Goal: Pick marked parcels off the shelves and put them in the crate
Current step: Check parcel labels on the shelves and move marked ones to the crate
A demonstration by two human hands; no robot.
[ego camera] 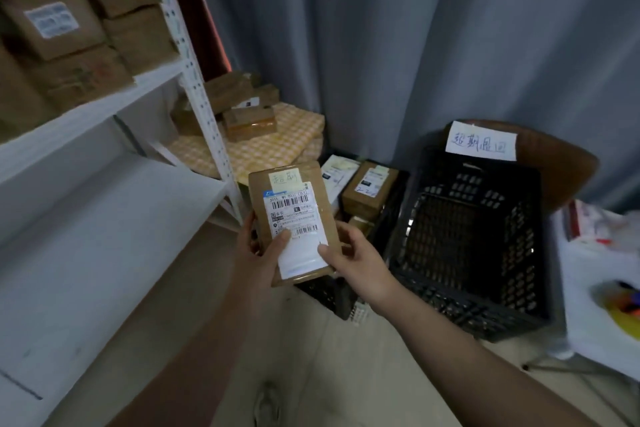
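I hold a small brown cardboard parcel (294, 218) in front of me with both hands. It carries a white shipping label with barcodes and a yellow handwritten sticky note at its top. My left hand (263, 250) grips its lower left edge, thumb on the label. My right hand (353, 253) pinches the lower right corner, thumb on the label. A black plastic crate (485, 302) stands on the floor to the right, with a handwritten paper sign (481, 146) above its back rim. Behind the held parcel a second black crate (332, 298) holds other labelled parcels (369, 189).
A white metal shelf rack (104, 135) fills the left; its upper shelf is stacked with brown boxes (62, 31). More boxes lie on a yellow checked cloth (270, 146) behind the rack. A grey curtain (415, 28) hangs at the back. A white table (595, 288) with coloured items stands at the right.
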